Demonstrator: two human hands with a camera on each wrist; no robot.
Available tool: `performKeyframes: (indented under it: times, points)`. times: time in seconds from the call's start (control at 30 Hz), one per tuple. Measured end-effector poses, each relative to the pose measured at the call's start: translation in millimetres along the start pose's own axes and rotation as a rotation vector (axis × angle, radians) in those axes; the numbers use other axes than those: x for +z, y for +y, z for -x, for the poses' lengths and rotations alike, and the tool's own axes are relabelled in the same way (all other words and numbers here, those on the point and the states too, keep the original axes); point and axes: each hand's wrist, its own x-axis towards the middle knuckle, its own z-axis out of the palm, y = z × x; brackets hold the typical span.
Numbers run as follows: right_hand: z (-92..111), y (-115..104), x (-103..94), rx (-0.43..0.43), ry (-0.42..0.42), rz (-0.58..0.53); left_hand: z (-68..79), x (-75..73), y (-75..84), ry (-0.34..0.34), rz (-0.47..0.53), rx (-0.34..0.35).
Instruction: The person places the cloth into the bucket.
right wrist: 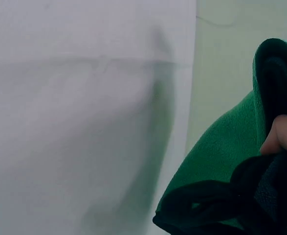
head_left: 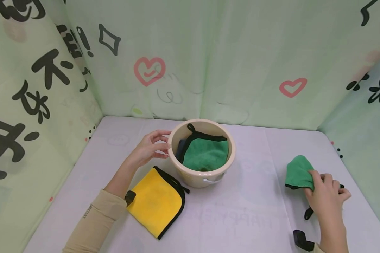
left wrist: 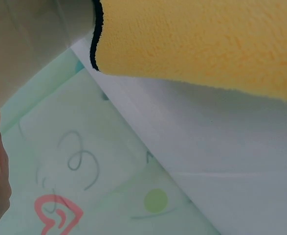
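Bright, even light in the head view, soft shadows on the table (head_left: 247, 218), dimmer, hazier wrist views

On my feed, a folded, black-edged green cloth (head_left: 299, 172) is gripped at the frame's right; near centre I see a cream bucket (head_left: 193, 180) upright on the tabletop (head_left: 240, 218), a second green cloth (head_left: 206, 154) inside.

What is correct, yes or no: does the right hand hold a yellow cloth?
No, in the head view the right hand holds a green cloth.
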Motion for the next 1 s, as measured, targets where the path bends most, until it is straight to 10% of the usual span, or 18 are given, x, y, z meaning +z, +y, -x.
performKeyframes:
  times: [1.0]
  points:
    - [-58,-158,-46.7,-0.549,0.314,-0.076,1.2,0.2,2.3,-0.003,0.002,0.001]
